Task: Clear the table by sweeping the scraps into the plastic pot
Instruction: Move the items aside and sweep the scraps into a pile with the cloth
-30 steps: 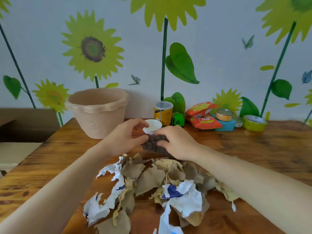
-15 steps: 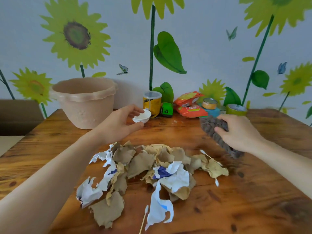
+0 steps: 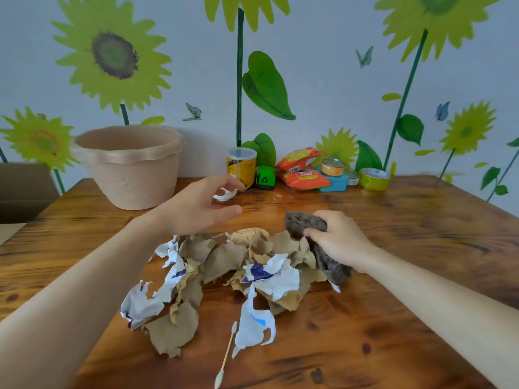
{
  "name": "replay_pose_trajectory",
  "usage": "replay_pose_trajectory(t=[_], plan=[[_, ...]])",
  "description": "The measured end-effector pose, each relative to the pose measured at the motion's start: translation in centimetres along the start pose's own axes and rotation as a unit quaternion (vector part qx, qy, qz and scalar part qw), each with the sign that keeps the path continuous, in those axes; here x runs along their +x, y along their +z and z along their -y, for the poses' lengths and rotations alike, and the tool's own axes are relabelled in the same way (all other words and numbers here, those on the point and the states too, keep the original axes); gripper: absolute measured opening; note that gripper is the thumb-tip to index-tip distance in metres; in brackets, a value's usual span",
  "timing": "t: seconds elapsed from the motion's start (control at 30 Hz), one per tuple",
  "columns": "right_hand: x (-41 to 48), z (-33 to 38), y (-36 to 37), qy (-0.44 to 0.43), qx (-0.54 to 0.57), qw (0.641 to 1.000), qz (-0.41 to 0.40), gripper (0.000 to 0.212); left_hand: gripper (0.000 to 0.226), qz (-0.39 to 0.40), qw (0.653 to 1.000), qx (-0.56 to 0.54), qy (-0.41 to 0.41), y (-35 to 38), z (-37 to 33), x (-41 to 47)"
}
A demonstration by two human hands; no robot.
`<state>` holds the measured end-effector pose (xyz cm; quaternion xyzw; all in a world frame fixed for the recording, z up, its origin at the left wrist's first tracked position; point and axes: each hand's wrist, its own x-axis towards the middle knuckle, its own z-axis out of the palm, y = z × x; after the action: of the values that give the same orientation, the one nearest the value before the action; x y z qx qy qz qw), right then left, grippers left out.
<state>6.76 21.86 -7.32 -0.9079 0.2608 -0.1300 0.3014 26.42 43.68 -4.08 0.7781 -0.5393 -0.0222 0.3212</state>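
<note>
Scraps (image 3: pixel 233 265) of torn brown and white paper sit in a loose heap at table centre; that's what we see first. Going down in size: wooden table (image 3: pixel 407 318) fills the lower frame. Plastic pot (image 3: pixel 132 167), beige, upright, mouth open, stands at 10 o'clock from the heap, well apart from it, near the wall. Our left hand (image 3: pixel 196 209) hovers at 11 o'clock from the heap, fingers spread and loosely curled, palm down, gripping nothing; its fingertips are just in front of a small white cup (image 3: pixel 224 194), contact unclear. Our right hand (image 3: pixel 339 240) is at 3 o'clock of the heap, closed around a dark grey sponge (image 3: pixel 306 224); the sponge's lower end touches the table and its left face presses against the brown scraps. At 1 o'clock, along the wall: orange snack packets (image 3: pixel 302 171), yellow canister (image 3: pixel 241 167) with a clear lid, blue box (image 3: pixel 335 184) with a small tin (image 3: pixel 332 167) on top, yellow-green tape roll (image 3: pixel 375 178), small green block (image 3: pixel 265 178). Cotton swab (image 3: pixel 226 356) lies at 6 o'clock, just below the heap, beside a white scrap.
</note>
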Motion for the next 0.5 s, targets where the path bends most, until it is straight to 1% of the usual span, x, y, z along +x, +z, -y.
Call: replay_pose_trajectory(t=[0.07,0.13,0.27,0.33,0.4,0.5], plan=[[0.0,1.7,1.3,-0.006,0.026,1.000,0.010,0.015,0.035,0.008,1.000,0.007,0.001,-0.2,-0.2,-0.2],[0.3,3.2,2.5,0.002,0.061,0.998,0.017,0.019,0.036,0.015,1.000,0.009,0.003,-0.7,-0.3,-0.3],[1.0,5.7,4.6,0.012,0.109,0.993,0.033,0.011,0.038,-0.007,1.000,-0.008,-0.002,-2.3,0.1,-0.5],[1.4,6.5,5.1,0.015,0.129,0.990,0.046,0.011,0.040,-0.014,1.000,-0.006,-0.006,-2.8,0.4,-0.5],[1.5,7.0,5.1,-0.003,0.111,0.992,0.055,0.010,0.043,-0.017,1.000,-0.008,-0.010,-3.2,0.4,-0.5],[1.1,7.2,3.8,-0.072,0.010,0.997,0.023,0.009,0.042,-0.029,0.999,-0.019,-0.014,-3.7,0.5,-0.6]])
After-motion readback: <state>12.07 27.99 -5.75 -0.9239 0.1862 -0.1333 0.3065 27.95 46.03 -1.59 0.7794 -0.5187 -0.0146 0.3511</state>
